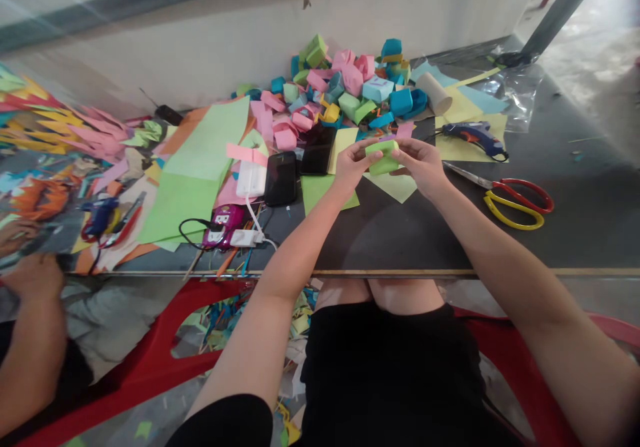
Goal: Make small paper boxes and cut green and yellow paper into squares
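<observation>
Between both hands, just above the table, is a small folded green paper piece (383, 157). My left hand (354, 162) pinches its left side, and my right hand (419, 162) pinches its right side, thumbs toward me. A strip of purple shows behind its top edge. Under the hands lie green paper sheets (400, 187). To the right of my right hand rest scissors (517, 200) with one red and one yellow handle. Beyond them a blue glue gun (475, 137) lies on yellow paper. A dark phone (281, 178) lies left of my left hand.
A heap of folded paper pieces (353, 80) in pink, blue and green stands against the wall. A cardboard tube (434, 94) lies beside it. Cables run from a purple power socket (223, 226). At far left are a co-worker's hands (35, 274) and spiky paper cutouts (90, 130).
</observation>
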Demonstrator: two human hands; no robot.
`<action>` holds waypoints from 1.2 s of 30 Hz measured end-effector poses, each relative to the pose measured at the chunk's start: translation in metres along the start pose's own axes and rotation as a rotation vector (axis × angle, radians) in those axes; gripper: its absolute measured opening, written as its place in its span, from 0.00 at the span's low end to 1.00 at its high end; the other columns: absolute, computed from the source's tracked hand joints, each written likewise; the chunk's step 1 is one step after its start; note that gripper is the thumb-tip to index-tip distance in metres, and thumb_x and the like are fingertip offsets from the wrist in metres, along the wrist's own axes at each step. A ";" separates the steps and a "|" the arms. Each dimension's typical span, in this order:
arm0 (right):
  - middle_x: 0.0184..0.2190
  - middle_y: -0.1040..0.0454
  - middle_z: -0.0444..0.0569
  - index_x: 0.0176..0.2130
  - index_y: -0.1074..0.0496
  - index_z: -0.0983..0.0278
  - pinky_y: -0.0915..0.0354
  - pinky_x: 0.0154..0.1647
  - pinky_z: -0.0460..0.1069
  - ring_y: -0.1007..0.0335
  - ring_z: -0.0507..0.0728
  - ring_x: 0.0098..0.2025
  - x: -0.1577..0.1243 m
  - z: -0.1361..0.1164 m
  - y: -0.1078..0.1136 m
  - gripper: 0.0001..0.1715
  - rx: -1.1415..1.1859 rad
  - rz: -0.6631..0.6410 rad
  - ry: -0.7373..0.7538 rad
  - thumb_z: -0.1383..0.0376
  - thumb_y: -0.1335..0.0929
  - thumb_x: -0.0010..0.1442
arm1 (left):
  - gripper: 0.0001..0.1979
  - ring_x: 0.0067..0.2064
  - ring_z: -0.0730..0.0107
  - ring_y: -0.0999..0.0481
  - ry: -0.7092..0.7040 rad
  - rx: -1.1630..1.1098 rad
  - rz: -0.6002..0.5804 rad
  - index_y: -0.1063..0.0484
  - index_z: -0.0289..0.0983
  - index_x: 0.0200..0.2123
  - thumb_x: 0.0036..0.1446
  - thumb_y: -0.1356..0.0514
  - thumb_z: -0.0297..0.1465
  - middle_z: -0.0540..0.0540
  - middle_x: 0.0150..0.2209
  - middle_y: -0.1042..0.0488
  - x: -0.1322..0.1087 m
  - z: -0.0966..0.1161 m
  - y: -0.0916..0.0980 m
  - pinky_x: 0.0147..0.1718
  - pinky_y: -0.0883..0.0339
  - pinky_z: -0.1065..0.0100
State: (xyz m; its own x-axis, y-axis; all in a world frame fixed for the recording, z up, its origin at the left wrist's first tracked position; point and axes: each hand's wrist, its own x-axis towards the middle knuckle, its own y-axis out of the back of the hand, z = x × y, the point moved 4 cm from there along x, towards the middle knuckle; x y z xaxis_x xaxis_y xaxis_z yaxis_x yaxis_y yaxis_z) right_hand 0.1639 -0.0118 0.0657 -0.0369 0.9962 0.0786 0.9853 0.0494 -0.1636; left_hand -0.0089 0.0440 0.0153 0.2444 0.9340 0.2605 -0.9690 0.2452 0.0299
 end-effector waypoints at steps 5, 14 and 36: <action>0.34 0.22 0.46 0.44 0.24 0.58 0.23 0.30 0.53 0.22 0.55 0.30 0.009 0.019 0.006 0.27 -0.048 0.044 -0.088 0.46 0.21 0.52 | 0.38 0.56 0.53 0.19 -0.052 0.147 0.067 0.24 0.42 0.59 0.63 0.46 0.65 0.39 0.52 0.18 0.000 0.003 0.001 0.55 0.24 0.52; 0.42 0.19 0.54 0.45 0.25 0.58 0.29 0.54 0.62 0.22 0.64 0.47 0.007 0.008 0.025 0.11 -0.868 0.282 0.288 0.59 0.34 0.66 | 0.36 0.70 0.52 0.30 -0.305 0.460 -0.071 0.25 0.43 0.61 0.66 0.49 0.62 0.39 0.68 0.28 -0.010 0.043 0.001 0.67 0.36 0.51; 0.37 0.18 0.50 0.45 0.25 0.58 0.24 0.46 0.59 0.21 0.60 0.37 0.011 0.008 0.033 0.12 -0.752 0.348 0.464 0.58 0.35 0.67 | 0.29 0.78 0.61 0.47 -0.418 1.009 -0.529 0.41 0.39 0.74 0.77 0.56 0.43 0.41 0.75 0.40 -0.026 0.019 -0.047 0.76 0.54 0.53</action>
State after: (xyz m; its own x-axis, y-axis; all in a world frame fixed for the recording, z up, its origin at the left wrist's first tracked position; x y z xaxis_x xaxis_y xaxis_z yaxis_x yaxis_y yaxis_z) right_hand 0.1949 0.0015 0.0530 0.1901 0.8107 0.5538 0.7837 -0.4651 0.4118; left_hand 0.0298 0.0034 0.0258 0.7684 0.5782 0.2744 -0.3906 0.0842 0.9167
